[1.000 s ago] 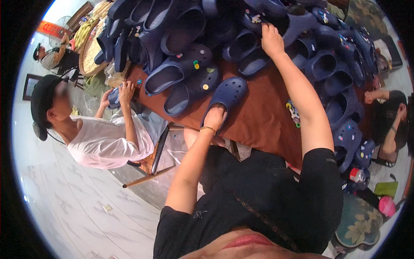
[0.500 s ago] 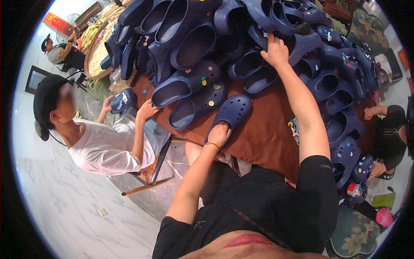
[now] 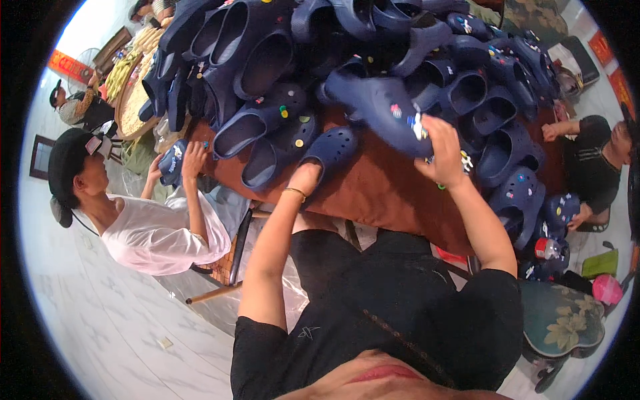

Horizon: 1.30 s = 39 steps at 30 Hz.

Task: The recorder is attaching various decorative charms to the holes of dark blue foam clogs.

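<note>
My left hand [image 3: 306,179] reaches into the opening of a plain navy foam clog [image 3: 337,148] at the table's near edge. The clog hides its fingers. No charms show on that clog's holed toe. To the right, my right hand [image 3: 445,155] is closed on the toe end of another navy clog [image 3: 390,115], lifted in front of the pile and slightly blurred. White, pink and yellow charms decorate its toe. Left of my left hand lie two navy clogs [image 3: 267,162] side by side, with small yellow and green charms.
A large heap of navy clogs [image 3: 267,63] covers the far side of the brown-covered table [image 3: 393,190]. At left, a seated person [image 3: 153,223] handles a clog. Another person [image 3: 597,160] sits at right, near more clogs, a bottle [image 3: 548,249] and a stool [image 3: 560,317].
My right hand has come back from the heap toward me, bringing a charm-decorated clog with it. My left hand stays inside its clog. The whole view has shifted a little.
</note>
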Available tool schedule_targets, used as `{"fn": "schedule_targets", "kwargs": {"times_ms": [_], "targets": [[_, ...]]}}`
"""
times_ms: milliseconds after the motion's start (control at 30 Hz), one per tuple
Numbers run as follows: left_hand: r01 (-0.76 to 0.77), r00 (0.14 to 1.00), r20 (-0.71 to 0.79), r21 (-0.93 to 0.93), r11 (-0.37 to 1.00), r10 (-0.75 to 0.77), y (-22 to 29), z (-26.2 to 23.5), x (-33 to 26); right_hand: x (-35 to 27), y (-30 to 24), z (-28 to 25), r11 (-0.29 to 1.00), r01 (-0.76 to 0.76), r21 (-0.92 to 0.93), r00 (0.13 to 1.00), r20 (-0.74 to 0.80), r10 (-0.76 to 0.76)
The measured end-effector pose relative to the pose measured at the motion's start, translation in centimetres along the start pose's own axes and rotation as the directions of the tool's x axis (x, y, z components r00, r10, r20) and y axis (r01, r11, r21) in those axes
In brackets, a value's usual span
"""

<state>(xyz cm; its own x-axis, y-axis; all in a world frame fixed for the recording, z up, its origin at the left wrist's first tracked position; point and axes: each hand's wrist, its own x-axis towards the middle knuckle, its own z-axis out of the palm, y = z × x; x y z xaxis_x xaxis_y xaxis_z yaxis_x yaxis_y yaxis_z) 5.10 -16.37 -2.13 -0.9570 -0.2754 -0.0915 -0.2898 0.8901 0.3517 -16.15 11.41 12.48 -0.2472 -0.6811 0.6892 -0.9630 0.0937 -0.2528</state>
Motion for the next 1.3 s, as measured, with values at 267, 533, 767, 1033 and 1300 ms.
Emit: {"fn": "schedule_targets", "kwargs": {"times_ms": [267, 533, 767, 1033, 1300], "targets": [[-0.137, 0.984, -0.141, -0.224, 0.965, 0.107, 1.7, -2.0, -2.5, -10.7, -2.8, -2.0, 0.982, -0.014, 0.188, 0.968, 0.25, -0.034], [0.03, 0.917, -0.354, -0.4, 0.916, -0.184, 5.5, -4.4, -6.5, -13.2, -0.7, -1.7, 0.975, -0.207, 0.084, 0.96, 0.209, 0.186], [-0.275, 0.936, -0.311, -0.356, 0.893, 0.164, 14.5, -5.6, -3.7, -12.9, -1.0, -1.4, 0.998, -0.032, 0.063, 0.97, 0.243, 0.016], [0.04, 0.977, -0.153, -0.553, 0.832, -0.149, 19.1, -2.0, -4.3, -10.9, 1.1, -0.5, 0.98, -0.199, 0.015, 0.969, 0.153, 0.195], [0.166, 0.898, -0.246, -0.578, 0.799, -0.365, 16.2, 2.0, -4.0, -4.1, -0.3, 9.7, 0.951, -0.165, 0.261, 0.978, 0.165, 0.125]]}}
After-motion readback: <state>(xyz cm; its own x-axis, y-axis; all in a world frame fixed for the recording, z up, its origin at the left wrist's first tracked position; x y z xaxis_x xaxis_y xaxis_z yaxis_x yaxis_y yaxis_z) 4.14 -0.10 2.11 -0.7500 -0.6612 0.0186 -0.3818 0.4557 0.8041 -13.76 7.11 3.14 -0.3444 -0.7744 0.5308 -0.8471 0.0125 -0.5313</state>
